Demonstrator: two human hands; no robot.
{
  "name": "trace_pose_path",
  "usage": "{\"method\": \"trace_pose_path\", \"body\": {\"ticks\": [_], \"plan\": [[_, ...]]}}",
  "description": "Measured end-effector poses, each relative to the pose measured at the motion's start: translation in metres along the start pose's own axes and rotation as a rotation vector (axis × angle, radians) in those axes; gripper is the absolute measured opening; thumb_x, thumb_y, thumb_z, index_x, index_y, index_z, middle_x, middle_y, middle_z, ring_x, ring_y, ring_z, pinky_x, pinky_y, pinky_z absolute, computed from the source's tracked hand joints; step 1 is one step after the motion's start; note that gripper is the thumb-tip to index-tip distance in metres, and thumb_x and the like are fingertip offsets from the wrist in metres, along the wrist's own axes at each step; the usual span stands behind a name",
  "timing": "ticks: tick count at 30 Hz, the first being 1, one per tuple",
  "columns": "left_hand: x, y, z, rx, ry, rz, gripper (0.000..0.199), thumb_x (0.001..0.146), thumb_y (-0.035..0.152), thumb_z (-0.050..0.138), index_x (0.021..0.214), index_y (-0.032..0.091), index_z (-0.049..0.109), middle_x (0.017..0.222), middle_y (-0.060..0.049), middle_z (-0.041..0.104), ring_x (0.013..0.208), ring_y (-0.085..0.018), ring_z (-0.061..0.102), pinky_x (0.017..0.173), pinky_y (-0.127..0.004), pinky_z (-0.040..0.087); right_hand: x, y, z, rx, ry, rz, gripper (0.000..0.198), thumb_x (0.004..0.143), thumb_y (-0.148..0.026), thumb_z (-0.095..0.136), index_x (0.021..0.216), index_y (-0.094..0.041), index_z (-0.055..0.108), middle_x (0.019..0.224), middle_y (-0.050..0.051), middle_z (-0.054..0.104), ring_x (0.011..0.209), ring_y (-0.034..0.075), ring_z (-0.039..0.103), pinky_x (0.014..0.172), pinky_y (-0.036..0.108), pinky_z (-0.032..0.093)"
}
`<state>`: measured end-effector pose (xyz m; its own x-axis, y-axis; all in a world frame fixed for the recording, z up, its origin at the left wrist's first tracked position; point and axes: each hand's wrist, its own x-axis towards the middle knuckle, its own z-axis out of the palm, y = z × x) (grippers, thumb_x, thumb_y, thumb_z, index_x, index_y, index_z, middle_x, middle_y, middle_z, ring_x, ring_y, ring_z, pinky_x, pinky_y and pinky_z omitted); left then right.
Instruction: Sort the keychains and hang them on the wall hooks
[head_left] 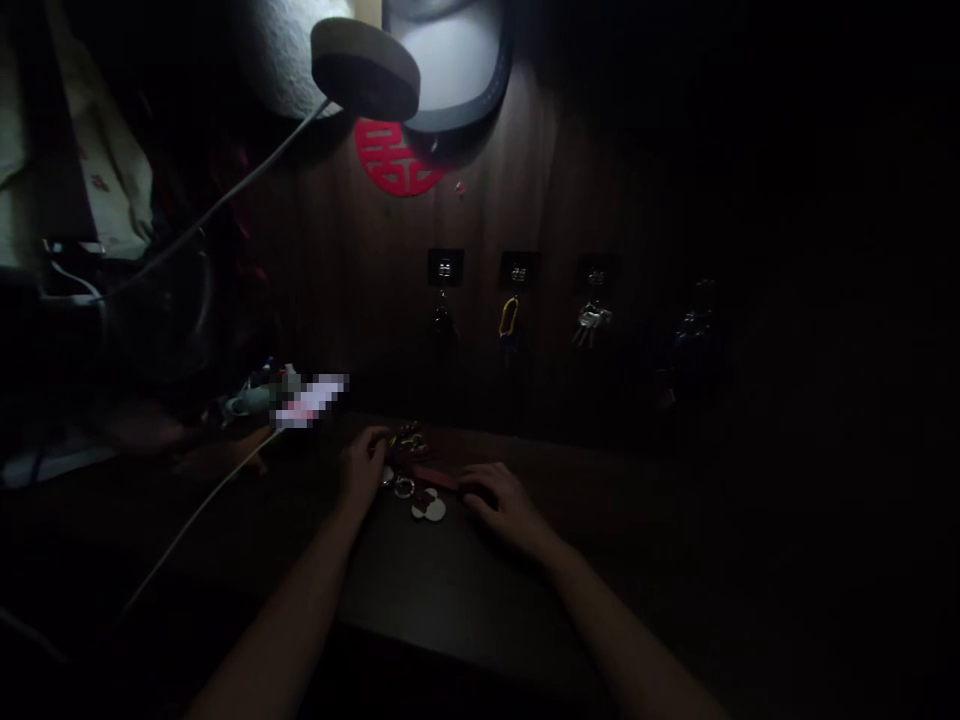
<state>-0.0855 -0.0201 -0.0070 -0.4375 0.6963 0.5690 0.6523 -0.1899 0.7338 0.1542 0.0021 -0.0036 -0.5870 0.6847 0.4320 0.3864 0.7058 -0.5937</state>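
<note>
On the dark tabletop, a reddish-brown strap (435,479) stretches between my hands. Its right end runs into the curled fingers of my right hand (504,500), thumb below. My left hand (364,465) rests at the other side, fingers bent beside a small tangle of cords and shiny bits (409,440); what its fingertips hold is too dark to make out. A metal ring (405,488) lies between the hands, just below the strap. Closer to me is a pale, rounded charm (430,507) with a brown part, lying flat.
A lit round lamp (366,70) hangs above, its white cable trailing left. Keys (592,320) and a yellow loop (509,316) hang from wall hooks. A bright, blurred-out screen (309,402) stands at the left with a cable (202,510). The table's front edge (420,648) is near me.
</note>
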Motion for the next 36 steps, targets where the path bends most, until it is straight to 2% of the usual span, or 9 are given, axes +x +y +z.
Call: {"method": "trace_pose_path", "body": {"ticks": [3, 6, 11, 16, 19, 24, 27, 31, 36], "plan": [[-0.001, -0.002, 0.0, 0.079, -0.051, 0.035, 0.022, 0.078, 0.02, 0.043, 0.089, 0.022, 0.062, 0.089, -0.002, 0.069, 0.085, -0.017, 0.063, 0.079, -0.03, 0.048, -0.003, -0.003, 0.001, -0.096, -0.116, 0.036, 0.027, 0.08, -0.032, 0.052, 0.105, -0.029, 0.062, 0.119, 0.004, 0.057, 0.112, 0.022, 0.044, 0.093, 0.042, 0.03], [-0.002, -0.005, 0.001, 0.173, -0.094, 0.044, 0.023, 0.08, 0.019, 0.043, 0.094, 0.022, 0.061, 0.093, -0.002, 0.069, 0.087, -0.017, 0.063, 0.08, -0.03, 0.047, -0.003, -0.001, -0.001, -0.148, -0.164, 0.035, 0.025, 0.083, -0.035, 0.048, 0.101, -0.028, 0.063, 0.111, 0.005, 0.061, 0.107, 0.021, 0.048, 0.091, 0.04, 0.031], [-0.006, 0.0, 0.002, 0.367, -0.218, 0.123, 0.03, 0.078, 0.014, 0.046, 0.102, 0.023, 0.061, 0.102, -0.004, 0.068, 0.094, -0.02, 0.062, 0.087, -0.034, 0.042, -0.002, 0.014, -0.013, -0.295, 0.008, 0.114, 0.026, 0.086, -0.034, 0.042, 0.083, -0.022, 0.065, 0.09, 0.004, 0.066, 0.092, 0.019, 0.054, 0.08, 0.034, 0.033], [-0.012, 0.01, 0.006, 0.486, -0.353, 0.223, 0.031, 0.078, 0.019, 0.05, 0.106, 0.024, 0.061, 0.11, -0.007, 0.065, 0.105, -0.024, 0.056, 0.093, -0.042, 0.035, -0.004, 0.033, -0.027, -0.525, 0.161, 0.324, 0.029, 0.086, -0.034, 0.041, 0.081, -0.021, 0.066, 0.089, 0.006, 0.067, 0.088, 0.021, 0.054, 0.075, 0.033, 0.032], [-0.013, 0.01, 0.007, 0.503, -0.386, 0.238, 0.028, 0.078, 0.02, 0.049, 0.102, 0.023, 0.062, 0.11, -0.007, 0.065, 0.107, -0.025, 0.055, 0.093, -0.042, 0.034, -0.004, 0.038, -0.034, -0.613, 0.183, 0.428, 0.03, 0.087, -0.035, 0.04, 0.081, -0.021, 0.066, 0.091, 0.007, 0.067, 0.089, 0.023, 0.054, 0.073, 0.034, 0.032], [-0.014, 0.009, 0.009, 0.444, -0.414, 0.262, 0.026, 0.076, 0.016, 0.05, 0.096, 0.025, 0.063, 0.102, -0.004, 0.067, 0.101, -0.022, 0.057, 0.095, -0.04, 0.032, -0.005, 0.04, -0.039, -0.665, 0.177, 0.514, 0.03, 0.085, -0.036, 0.041, 0.077, -0.02, 0.066, 0.088, 0.009, 0.067, 0.086, 0.025, 0.055, 0.069, 0.036, 0.031], [-0.017, 0.015, 0.009, 0.374, -0.485, 0.324, 0.022, 0.077, 0.019, 0.05, 0.093, 0.025, 0.065, 0.097, -0.002, 0.069, 0.095, -0.021, 0.059, 0.093, -0.039, 0.033, -0.006, 0.043, -0.038, -0.682, 0.23, 0.507, 0.026, 0.083, -0.034, 0.045, 0.078, -0.021, 0.066, 0.09, 0.009, 0.066, 0.086, 0.025, 0.054, 0.07, 0.036, 0.032], [-0.02, 0.025, 0.009, 0.3, -0.541, 0.351, 0.02, 0.078, 0.023, 0.05, 0.09, 0.025, 0.066, 0.094, -0.002, 0.069, 0.09, -0.02, 0.061, 0.087, -0.035, 0.038, -0.006, 0.046, -0.034, -0.659, 0.311, 0.421, 0.021, 0.081, -0.032, 0.047, 0.076, -0.023, 0.065, 0.091, 0.007, 0.064, 0.088, 0.023, 0.052, 0.073, 0.036, 0.032], [-0.023, 0.03, 0.009, 0.167, -0.627, 0.358, 0.017, 0.08, 0.025, 0.05, 0.087, 0.025, 0.065, 0.09, -0.001, 0.069, 0.087, -0.017, 0.061, 0.082, -0.028, 0.042, -0.003, 0.039, -0.03, -0.54, 0.301, 0.304, 0.017, 0.082, -0.027, 0.046, 0.079, -0.023, 0.063, 0.093, 0.005, 0.062, 0.092, 0.021, 0.051, 0.076, 0.035, 0.032]]}}
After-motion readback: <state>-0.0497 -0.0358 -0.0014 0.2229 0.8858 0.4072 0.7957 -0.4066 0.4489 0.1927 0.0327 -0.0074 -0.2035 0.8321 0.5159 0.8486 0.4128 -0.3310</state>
